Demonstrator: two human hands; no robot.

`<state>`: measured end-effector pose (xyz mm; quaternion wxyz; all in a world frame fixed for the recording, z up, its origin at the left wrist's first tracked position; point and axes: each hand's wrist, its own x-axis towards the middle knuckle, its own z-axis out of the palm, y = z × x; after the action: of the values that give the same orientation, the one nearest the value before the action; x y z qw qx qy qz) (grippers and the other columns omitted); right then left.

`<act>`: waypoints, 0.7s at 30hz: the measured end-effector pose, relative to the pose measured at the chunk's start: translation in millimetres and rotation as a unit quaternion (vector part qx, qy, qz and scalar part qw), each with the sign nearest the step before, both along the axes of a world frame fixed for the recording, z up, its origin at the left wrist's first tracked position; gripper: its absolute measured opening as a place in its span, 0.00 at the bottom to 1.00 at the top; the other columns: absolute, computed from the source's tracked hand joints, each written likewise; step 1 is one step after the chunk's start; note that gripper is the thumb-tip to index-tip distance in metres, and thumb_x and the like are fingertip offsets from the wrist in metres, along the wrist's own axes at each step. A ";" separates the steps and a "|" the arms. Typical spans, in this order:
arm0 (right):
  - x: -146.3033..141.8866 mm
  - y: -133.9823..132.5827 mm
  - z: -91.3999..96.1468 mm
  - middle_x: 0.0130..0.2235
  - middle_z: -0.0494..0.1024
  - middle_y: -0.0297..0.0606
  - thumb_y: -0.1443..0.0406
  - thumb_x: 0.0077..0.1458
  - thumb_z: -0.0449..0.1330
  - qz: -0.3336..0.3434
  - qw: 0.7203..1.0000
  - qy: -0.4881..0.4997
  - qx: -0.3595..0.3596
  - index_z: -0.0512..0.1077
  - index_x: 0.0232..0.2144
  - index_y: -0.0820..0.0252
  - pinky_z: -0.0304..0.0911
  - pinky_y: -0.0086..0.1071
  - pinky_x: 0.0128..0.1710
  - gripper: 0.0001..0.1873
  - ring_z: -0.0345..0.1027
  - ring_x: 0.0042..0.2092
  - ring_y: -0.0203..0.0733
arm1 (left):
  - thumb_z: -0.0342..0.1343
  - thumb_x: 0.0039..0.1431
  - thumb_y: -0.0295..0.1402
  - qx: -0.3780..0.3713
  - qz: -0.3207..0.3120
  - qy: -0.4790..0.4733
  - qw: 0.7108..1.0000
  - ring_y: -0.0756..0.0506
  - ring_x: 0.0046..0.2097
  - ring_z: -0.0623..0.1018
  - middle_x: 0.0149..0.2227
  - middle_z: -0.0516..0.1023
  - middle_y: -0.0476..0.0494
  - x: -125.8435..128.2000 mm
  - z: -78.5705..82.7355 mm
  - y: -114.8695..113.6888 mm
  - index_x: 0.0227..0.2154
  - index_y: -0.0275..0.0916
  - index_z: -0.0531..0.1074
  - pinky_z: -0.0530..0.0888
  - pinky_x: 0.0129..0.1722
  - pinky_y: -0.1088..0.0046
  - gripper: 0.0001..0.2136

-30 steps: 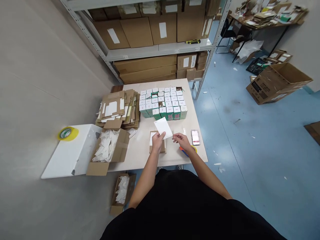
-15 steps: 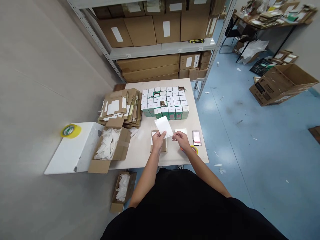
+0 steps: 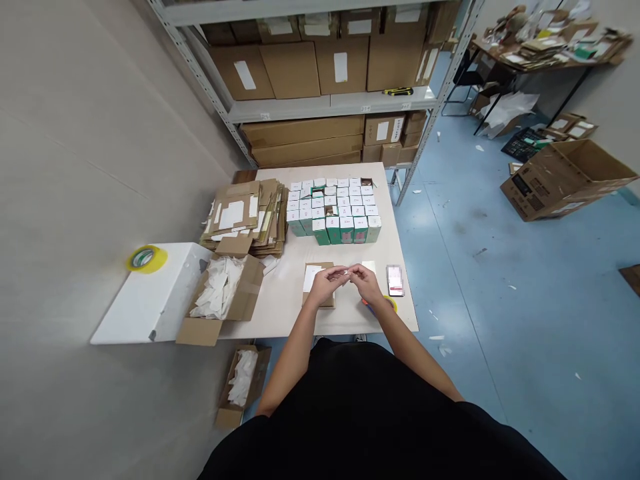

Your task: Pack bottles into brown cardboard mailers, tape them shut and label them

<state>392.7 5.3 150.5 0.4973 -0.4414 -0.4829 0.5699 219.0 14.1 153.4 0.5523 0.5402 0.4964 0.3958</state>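
Note:
My left hand [image 3: 323,285] and my right hand [image 3: 366,284] meet above the near part of the table, their fingertips pinched together. Only a sliver of a white sheet [image 3: 345,273] shows between them; it looks turned edge-on, and the fingers hide most of it. Under my left hand lies a flat cardboard packet [image 3: 327,303] with white paper [image 3: 310,275] on it. Beyond my right fingers a pale pad [image 3: 370,265] is partly covered. Beside my right wrist lies a yellow tape roll [image 3: 391,303] with orange and blue parts, partly hidden by the forearm.
Rows of white-topped green boxes [image 3: 345,212] stand farther back. A phone [image 3: 395,281] lies right. Leftward are flattened cardboard [image 3: 240,213], an open carton [image 3: 253,293] of white paper, and another tape roll [image 3: 147,259] on a white block [image 3: 145,300]. Shelving [image 3: 300,107] rises behind.
The white sheet, earlier facing up in my left hand, has tipped and is mostly hidden. Both hands have come together at the fingertips. The view has shifted slightly.

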 end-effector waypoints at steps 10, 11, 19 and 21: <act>-6.2 -6.8 -2.1 0.35 0.75 0.37 0.53 0.60 0.61 -0.046 0.992 -0.111 0.047 0.75 0.32 0.54 0.67 0.36 0.37 0.13 0.68 0.36 0.42 | 0.58 0.68 0.42 0.179 -0.007 0.183 0.967 0.43 0.43 0.84 0.43 0.87 0.43 -4.6 3.9 -11.2 0.44 0.44 0.85 0.79 0.42 0.67 0.13; -6.8 -7.8 -1.9 0.35 0.76 0.37 0.53 0.60 0.61 -0.050 0.991 -0.116 0.048 0.75 0.32 0.54 0.66 0.36 0.37 0.13 0.68 0.36 0.42 | 0.58 0.69 0.41 0.193 -0.009 0.203 0.960 0.43 0.41 0.84 0.42 0.87 0.43 -4.5 4.0 -12.2 0.45 0.44 0.85 0.79 0.41 0.68 0.12; -11.3 -12.8 0.7 0.33 0.75 0.36 0.54 0.60 0.60 -0.067 0.985 -0.149 0.052 0.74 0.32 0.54 0.65 0.36 0.35 0.12 0.67 0.33 0.41 | 0.56 0.69 0.36 0.266 0.011 0.260 0.928 0.44 0.41 0.85 0.41 0.87 0.43 -2.5 8.2 -16.5 0.45 0.44 0.85 0.80 0.42 0.67 0.12; -11.9 -13.1 2.1 0.33 0.76 0.36 0.53 0.60 0.60 -0.064 0.987 -0.140 0.047 0.75 0.32 0.54 0.65 0.36 0.36 0.13 0.67 0.34 0.42 | 0.57 0.69 0.36 0.267 0.013 0.272 0.925 0.44 0.40 0.85 0.41 0.87 0.43 -2.9 8.1 -16.8 0.45 0.44 0.85 0.80 0.41 0.67 0.11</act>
<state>380.8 -7.8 152.6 0.4804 -0.5225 -0.5451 0.4462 216.1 -2.7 161.5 0.2266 0.7480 0.5105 0.3584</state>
